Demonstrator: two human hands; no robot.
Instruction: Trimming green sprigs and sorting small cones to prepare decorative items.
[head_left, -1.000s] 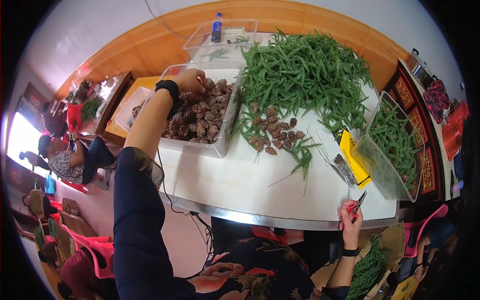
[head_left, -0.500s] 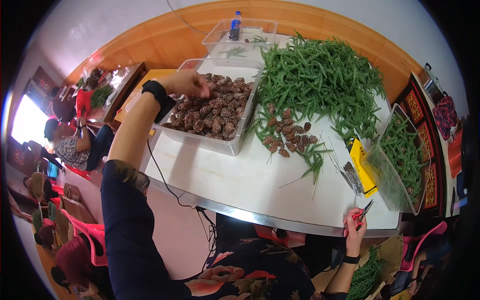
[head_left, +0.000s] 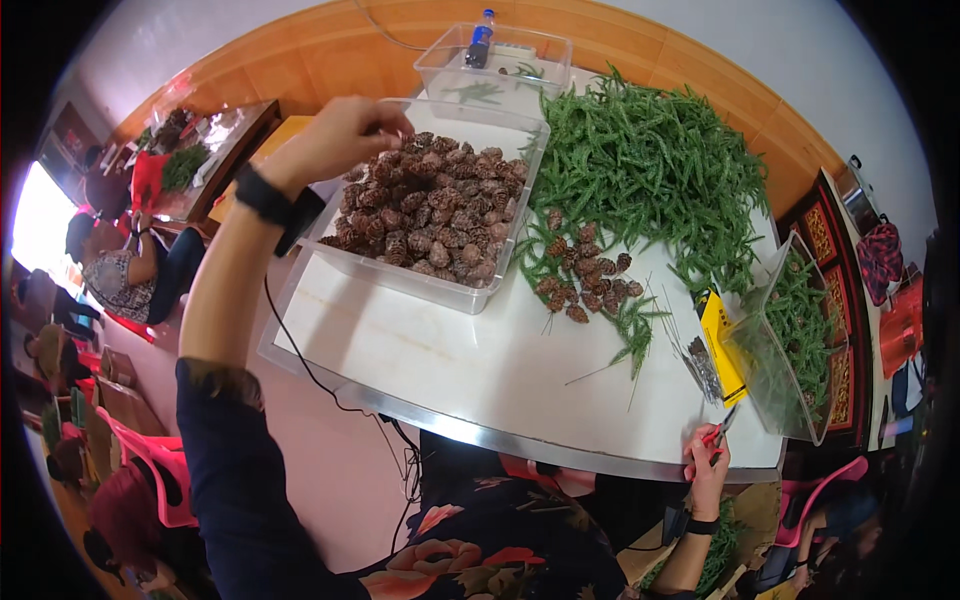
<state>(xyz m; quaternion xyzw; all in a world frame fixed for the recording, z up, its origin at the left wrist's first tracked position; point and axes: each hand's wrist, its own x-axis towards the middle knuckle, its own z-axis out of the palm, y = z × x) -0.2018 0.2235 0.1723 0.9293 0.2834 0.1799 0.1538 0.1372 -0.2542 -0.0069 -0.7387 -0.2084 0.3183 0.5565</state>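
My left hand (head_left: pixel 338 140) hovers over the far left rim of a clear plastic tub (head_left: pixel 455 292) full of brown pine cones (head_left: pixel 432 212). Its fingers are curled in, and whatever they may hold is hidden. At the table's front right edge, my right hand (head_left: pixel 706 468) is wrapped round red-handled pliers (head_left: pixel 718 434), their jaws pointing away from me. Close beyond the pliers lie a bundle of thin wires (head_left: pixel 703 372) and a yellow packet (head_left: pixel 722 345). A small heap of pine cones (head_left: pixel 590 278) sits mid-table beside a green sprig (head_left: pixel 634 330).
A large pile of green artificial sprigs (head_left: pixel 650 165) covers the far right. A clear bin (head_left: pixel 752 350) with more greenery stands tilted at the right edge. Behind the tub are another clear box (head_left: pixel 440 72) and a bottle (head_left: pixel 480 42). A black cable (head_left: pixel 318 380) hangs at the front left. Other people sit at left.
My left hand has moved up and left, away from the cones in the tub. My right hand stays near the table edge with the pliers. The view has shifted slightly.
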